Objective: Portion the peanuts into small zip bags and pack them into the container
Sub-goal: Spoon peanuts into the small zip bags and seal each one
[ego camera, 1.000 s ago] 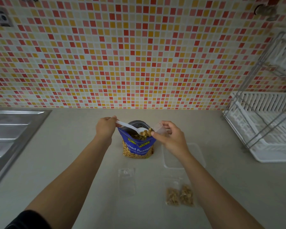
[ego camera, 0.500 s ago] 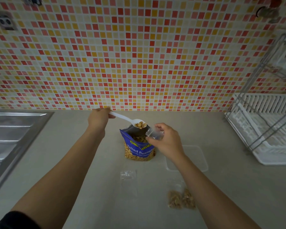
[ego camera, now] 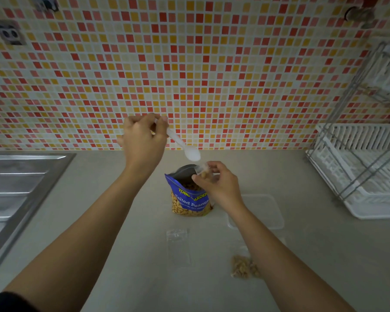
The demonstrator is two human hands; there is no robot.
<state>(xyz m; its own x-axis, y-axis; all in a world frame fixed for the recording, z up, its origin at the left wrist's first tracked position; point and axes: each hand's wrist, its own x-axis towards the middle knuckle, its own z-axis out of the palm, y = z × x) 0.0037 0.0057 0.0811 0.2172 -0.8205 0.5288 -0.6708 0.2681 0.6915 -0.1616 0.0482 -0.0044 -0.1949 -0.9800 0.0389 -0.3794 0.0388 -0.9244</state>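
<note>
A blue salted-peanut bag stands open on the counter. My left hand holds a white plastic spoon tilted down, its bowl just above the mouth of a small clear zip bag. My right hand pinches that zip bag over the peanut bag; a few peanuts show inside it. An empty zip bag lies flat in front. Filled zip bags lie partly behind my right forearm. A clear container sits to the right of the peanut bag.
A steel sink drainboard runs along the left. A white dish rack with a wire frame stands at the right. A mosaic tiled wall backs the counter.
My left hand lifted the loaded spoon out of the peanut bag and tipped it over the small zip bag; the spoon's underside now faces me. My right hand kept hold of the zip bag.
</note>
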